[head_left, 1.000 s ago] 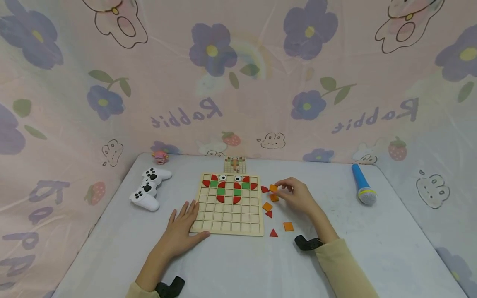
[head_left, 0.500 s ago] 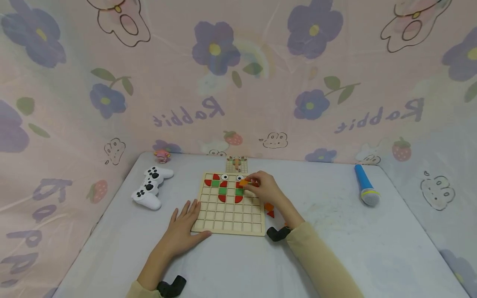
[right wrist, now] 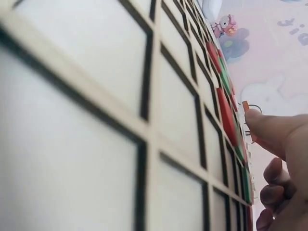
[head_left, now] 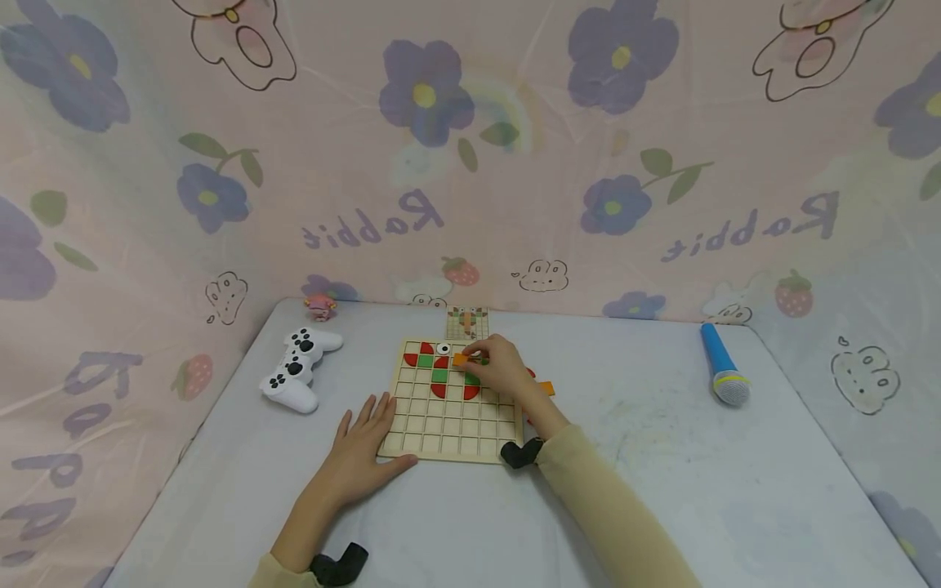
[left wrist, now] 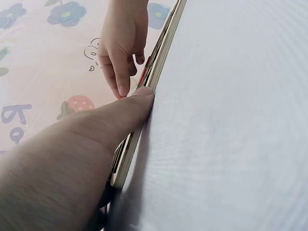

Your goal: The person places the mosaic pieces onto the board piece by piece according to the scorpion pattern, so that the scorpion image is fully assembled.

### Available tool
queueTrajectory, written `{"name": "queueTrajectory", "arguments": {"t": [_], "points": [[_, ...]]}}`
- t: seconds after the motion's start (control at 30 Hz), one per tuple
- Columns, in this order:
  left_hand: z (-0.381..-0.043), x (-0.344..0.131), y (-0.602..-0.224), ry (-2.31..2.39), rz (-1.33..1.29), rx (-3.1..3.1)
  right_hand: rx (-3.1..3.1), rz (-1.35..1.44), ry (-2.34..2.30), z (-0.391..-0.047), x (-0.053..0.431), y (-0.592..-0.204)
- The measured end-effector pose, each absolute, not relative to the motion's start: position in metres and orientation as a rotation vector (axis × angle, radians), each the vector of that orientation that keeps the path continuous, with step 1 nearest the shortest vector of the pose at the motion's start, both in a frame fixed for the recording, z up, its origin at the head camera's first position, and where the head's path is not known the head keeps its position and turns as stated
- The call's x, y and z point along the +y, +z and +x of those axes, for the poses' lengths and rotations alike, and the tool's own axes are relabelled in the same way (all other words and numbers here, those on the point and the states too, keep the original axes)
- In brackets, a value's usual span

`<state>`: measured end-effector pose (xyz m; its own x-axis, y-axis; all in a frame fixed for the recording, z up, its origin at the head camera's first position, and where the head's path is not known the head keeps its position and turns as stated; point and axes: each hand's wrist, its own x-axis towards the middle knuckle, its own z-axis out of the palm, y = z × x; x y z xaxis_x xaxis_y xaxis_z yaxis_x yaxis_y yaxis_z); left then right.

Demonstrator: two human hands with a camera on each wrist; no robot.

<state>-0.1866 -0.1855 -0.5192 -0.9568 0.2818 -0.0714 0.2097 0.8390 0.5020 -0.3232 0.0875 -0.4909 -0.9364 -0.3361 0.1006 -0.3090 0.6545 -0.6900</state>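
A wooden grid board (head_left: 450, 425) lies on the white table, with red rounded tiles (head_left: 439, 391), green square tiles (head_left: 425, 361) and an eye tile (head_left: 443, 349) set in its upper cells. My right hand (head_left: 498, 367) pinches an orange square tile (head_left: 460, 359) above the upper middle of the board. That hand covers part of the right-hand pattern; the right wrist view shows its thumb against the orange tile (right wrist: 246, 106). Fingers spread, my left hand (head_left: 362, 449) rests at the board's lower left edge, its thumb on the front rim in the left wrist view.
A small pattern card (head_left: 467, 323) lies behind the board. Another orange tile (head_left: 546, 389) shows beside the right wrist, which hides other loose pieces. A white game controller (head_left: 300, 370) and a pink figurine (head_left: 320, 307) are at left, a blue toy microphone (head_left: 724, 365) at right.
My right hand has picked up an orange square tile from the loose pieces right of the board and carried it left over the upper cells. My left hand has stayed in place.
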Motion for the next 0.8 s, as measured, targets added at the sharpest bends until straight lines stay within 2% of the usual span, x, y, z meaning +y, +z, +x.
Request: {"name": "queueTrajectory", "arguments": {"t": [0.8], "points": [[-0.1864, -0.1861, -0.52, 0.768, 0.385, 2.878, 2.881, -0.519, -1.059, -0.3268, 0.0813, -0.5002]]}}
